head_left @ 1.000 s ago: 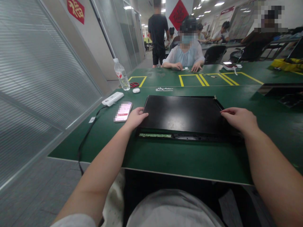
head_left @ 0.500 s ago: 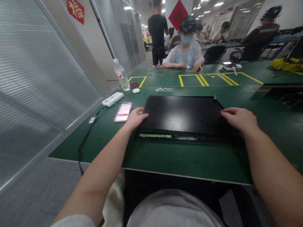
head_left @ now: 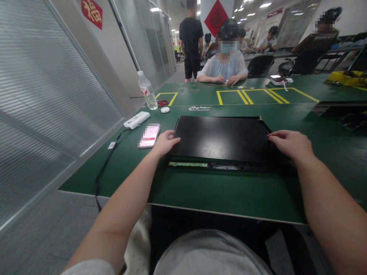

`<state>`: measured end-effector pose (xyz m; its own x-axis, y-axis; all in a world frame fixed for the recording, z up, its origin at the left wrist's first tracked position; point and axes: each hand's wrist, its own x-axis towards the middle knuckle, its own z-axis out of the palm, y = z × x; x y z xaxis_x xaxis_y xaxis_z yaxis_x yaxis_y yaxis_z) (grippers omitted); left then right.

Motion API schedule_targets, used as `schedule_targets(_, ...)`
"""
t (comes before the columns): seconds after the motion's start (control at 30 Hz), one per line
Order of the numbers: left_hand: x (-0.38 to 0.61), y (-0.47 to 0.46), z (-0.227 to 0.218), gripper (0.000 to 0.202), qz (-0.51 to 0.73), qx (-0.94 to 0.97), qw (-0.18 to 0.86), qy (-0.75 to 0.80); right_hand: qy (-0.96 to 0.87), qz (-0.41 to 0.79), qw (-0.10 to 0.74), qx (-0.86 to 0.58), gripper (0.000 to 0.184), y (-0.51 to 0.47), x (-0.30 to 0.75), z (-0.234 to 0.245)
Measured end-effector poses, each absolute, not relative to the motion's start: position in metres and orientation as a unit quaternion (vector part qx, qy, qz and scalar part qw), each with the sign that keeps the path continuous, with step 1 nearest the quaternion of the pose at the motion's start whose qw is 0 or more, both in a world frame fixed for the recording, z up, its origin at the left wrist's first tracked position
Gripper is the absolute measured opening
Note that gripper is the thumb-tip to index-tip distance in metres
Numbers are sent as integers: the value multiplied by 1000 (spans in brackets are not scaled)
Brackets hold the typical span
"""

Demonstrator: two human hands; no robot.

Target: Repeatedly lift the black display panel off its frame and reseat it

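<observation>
A flat black panel point(head_left: 222, 137) lies on the green table point(head_left: 218, 191) in front of me, with a strip of green circuit board point(head_left: 187, 164) showing along its near edge. My left hand point(head_left: 164, 142) grips the panel's left edge, fingers curled over it. At the right edge, my right hand point(head_left: 291, 145) holds the panel the same way, fingers bent on top.
Left of the panel lie a phone point(head_left: 149, 135), a white power bank point(head_left: 137, 119) with a black cable, a water bottle point(head_left: 146, 90), red scissors point(head_left: 162, 102) and a small white case point(head_left: 164, 110). Small parts point(head_left: 198, 108) lie beyond. A person point(head_left: 225, 61) sits opposite; others work farther back.
</observation>
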<state>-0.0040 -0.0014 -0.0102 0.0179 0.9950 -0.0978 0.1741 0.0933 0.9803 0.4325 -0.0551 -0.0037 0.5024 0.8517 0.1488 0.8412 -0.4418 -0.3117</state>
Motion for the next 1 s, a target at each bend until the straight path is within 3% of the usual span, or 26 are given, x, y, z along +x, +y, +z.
schedule_targets(0.43,-6,3,-12,40,479,486,475,556,-495,26,158,-854,38,-56,430,-1)
schedule_targets(1.0,-8,5,-12,43,460,471,484,576,-486,47,238,-840,34,-55,437,-6)
